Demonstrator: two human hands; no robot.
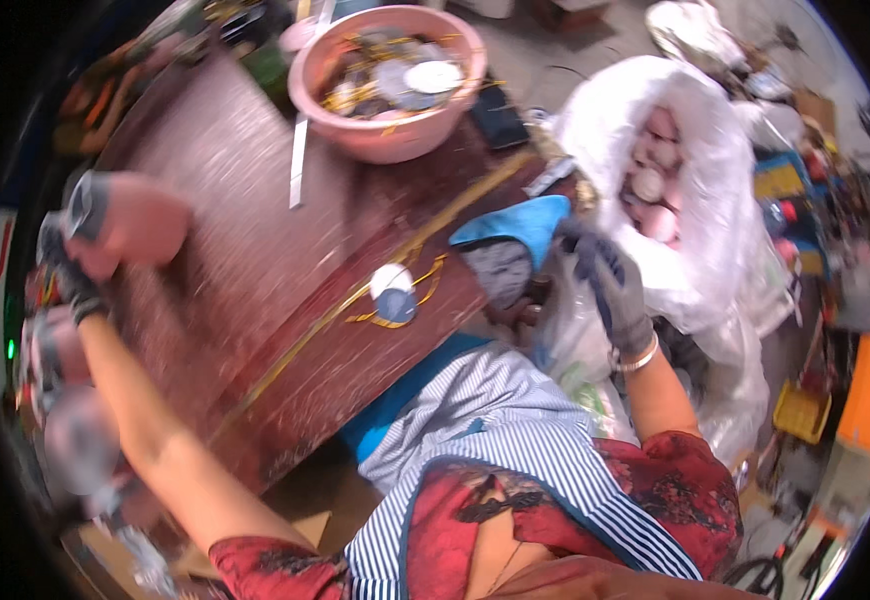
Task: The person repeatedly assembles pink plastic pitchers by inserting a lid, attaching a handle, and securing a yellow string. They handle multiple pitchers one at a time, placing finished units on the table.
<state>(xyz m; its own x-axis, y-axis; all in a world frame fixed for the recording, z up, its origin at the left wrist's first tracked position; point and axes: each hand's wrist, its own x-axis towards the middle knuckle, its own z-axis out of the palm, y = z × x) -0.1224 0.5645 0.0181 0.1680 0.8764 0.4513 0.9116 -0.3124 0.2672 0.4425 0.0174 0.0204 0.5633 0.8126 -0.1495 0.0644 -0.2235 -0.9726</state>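
Observation:
My left hand (67,270), in a dark glove, is at the left edge of the table against a pink rounded piece with a grey end (135,220). Blur smears its fingers, so its grip is unclear. My right hand (615,287), in a grey glove with dark fingertips, is raised off the table's right side. Its fingers are bent and apart, and nothing shows between them. Just left of it lies a blue cloth piece (520,228) with a grey bundle (500,270) beneath. On the table sit a white disc (391,279) and a grey-blue disc (394,306) with yellow cord.
A pink basin (385,140) of discs and yellow cords stands at the table's far side. A white strip (298,165) lies near it. Right of the table, a large white plastic bag (720,180) holds pink round pieces (660,220). More pink-and-grey pieces (58,335) line the left edge.

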